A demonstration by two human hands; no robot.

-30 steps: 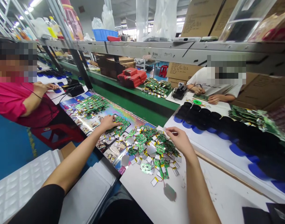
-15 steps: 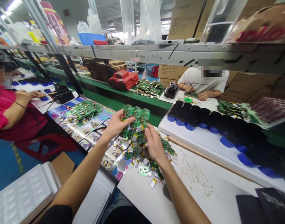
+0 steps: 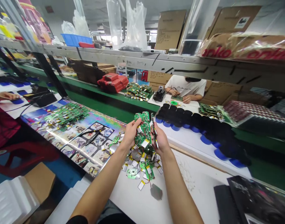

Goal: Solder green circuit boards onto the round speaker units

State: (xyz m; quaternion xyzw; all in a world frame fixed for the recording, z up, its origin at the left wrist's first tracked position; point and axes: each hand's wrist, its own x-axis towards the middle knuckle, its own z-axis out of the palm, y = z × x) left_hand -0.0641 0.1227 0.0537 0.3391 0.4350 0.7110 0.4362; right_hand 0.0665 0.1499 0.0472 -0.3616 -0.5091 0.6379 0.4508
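Your left hand [image 3: 130, 132] was closed on the left edge of a green panel [image 3: 142, 132], thumb across its face, while your right hand [image 3: 161, 138] gripped a second panel [image 3: 154, 130], turned nearly edge-on beside the first. Both panels stood up in front of you, just over the pile [image 3: 137, 163] of boards and cells on the bench [image 3: 179, 199] — a silver cell [image 3: 145, 143] with yellow tape showed against the lower part of the green panel. At the pile's near end lay another cell [image 3: 141, 185] and a grey disc [image 3: 156, 192]. To the left, black pliers [image 3: 93, 136] lay on a picture sheet [image 3: 77, 143], with a board heap [image 3: 66, 115] beyond them. Red packs [image 3: 113, 82] sat on the far side, just beside more boards [image 3: 137, 91]. To the right, black-and-blue cups [image 3: 191, 119] stood in rows on a white slab [image 3: 177, 137] — and across from you a person in a white shirt [image 3: 185, 88] had both hands at a board [image 3: 177, 98]
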